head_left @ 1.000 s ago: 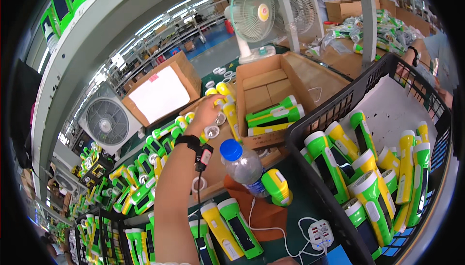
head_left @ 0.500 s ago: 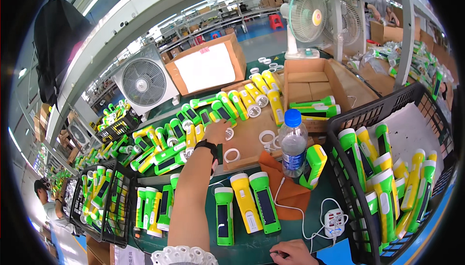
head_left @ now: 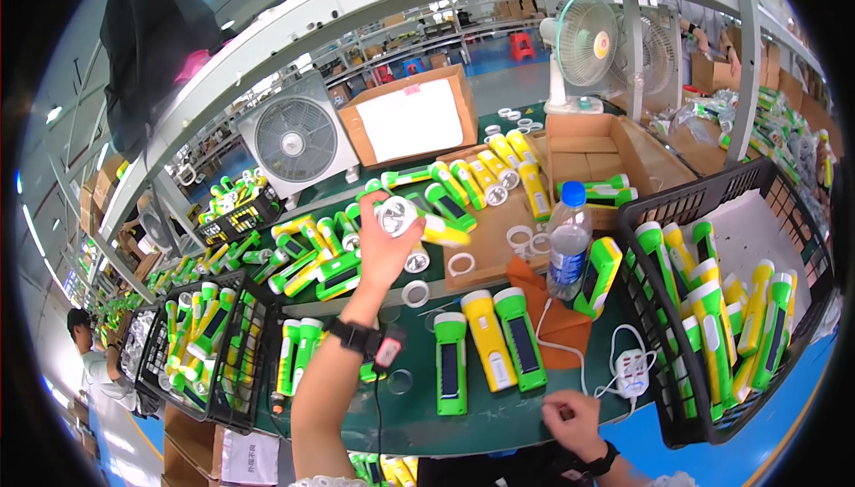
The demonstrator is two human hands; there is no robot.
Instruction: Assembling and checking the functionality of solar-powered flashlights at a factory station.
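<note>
While the left hand (head_left: 383,257) grips a yellow flashlight (head_left: 438,230), the right hand (head_left: 575,423) is curled (I can't tell if around something).

brightly lit; edges bowed, corners black

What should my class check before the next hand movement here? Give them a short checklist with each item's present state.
1. Left hand has hold of the yellow flashlight: ok, gripped around its head end.
2. Right hand is free: cannot tell; its fingers are curled and the palm is hidden.
3. Bottle is upright and capped: ok.
4. White cable is clear of the orange cloth: not ok, it runs across it.
5. Front three flashlights lie side by side, none stacked: ok.
</note>
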